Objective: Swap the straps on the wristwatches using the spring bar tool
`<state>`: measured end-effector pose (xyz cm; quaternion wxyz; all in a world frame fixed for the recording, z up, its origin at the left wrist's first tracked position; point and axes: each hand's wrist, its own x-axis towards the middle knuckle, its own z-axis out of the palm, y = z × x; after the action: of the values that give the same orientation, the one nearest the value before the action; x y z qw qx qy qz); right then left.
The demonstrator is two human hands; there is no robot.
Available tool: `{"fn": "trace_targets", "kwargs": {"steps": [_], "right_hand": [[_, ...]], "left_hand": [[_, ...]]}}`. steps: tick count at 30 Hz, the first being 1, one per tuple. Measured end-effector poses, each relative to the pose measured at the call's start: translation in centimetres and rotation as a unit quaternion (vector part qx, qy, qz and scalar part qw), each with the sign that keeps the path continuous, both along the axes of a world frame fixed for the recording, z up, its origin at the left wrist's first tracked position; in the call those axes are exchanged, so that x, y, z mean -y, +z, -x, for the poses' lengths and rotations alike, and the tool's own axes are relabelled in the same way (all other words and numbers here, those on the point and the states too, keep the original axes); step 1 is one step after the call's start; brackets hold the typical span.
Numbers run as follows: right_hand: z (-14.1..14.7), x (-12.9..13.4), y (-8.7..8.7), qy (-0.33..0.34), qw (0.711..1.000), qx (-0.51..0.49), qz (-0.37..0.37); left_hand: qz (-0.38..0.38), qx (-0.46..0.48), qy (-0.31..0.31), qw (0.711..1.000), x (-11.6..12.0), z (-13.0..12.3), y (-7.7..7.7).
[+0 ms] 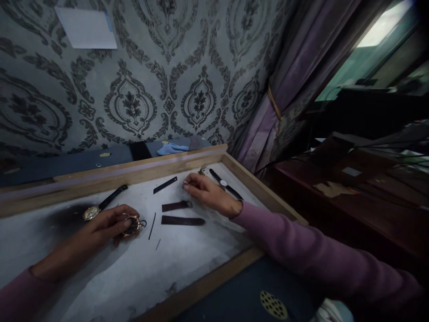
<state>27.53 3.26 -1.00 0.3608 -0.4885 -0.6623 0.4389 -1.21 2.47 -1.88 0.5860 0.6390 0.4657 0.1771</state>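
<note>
My left hand (110, 223) is closed around a rose-gold pocket watch (132, 226) with a dark dial, its thumb on the watch's edge and a dark ring at its side. Over the tray's far right part, my right hand (203, 190) pinches something small and thin that I cannot make out. Between the hands lie two dark brown strap pieces (182, 221), a black strip (165, 184) and a thin dark rod (152, 226). Beyond my left hand is a gold-cased wristwatch (91, 213) on a black strap. A white-dialled wristwatch (224, 183) rests beside my right hand.
A wooden frame (281, 197) borders the pale work surface (134, 281). Behind it, a blue cloth (172, 148) lies on a dark blue ledge by the patterned wall. A tied purple curtain (264, 120) hangs at the right, near a dark red table (311, 197).
</note>
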Motion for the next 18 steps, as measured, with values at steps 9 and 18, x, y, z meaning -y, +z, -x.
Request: {"fn": "trace_targets", "kwargs": {"steps": [9,18], "right_hand": [[1.2,1.4,-1.0,0.06,0.911,0.397,-0.092],[1.2,1.0,-1.5,0.065,0.896,0.422,-0.121]], "left_hand": [[0.005,0.017,-0.009,1.0,0.0,-0.4,0.2],[0.005,0.027,-0.009,1.0,-0.1,0.1,-0.4]]}}
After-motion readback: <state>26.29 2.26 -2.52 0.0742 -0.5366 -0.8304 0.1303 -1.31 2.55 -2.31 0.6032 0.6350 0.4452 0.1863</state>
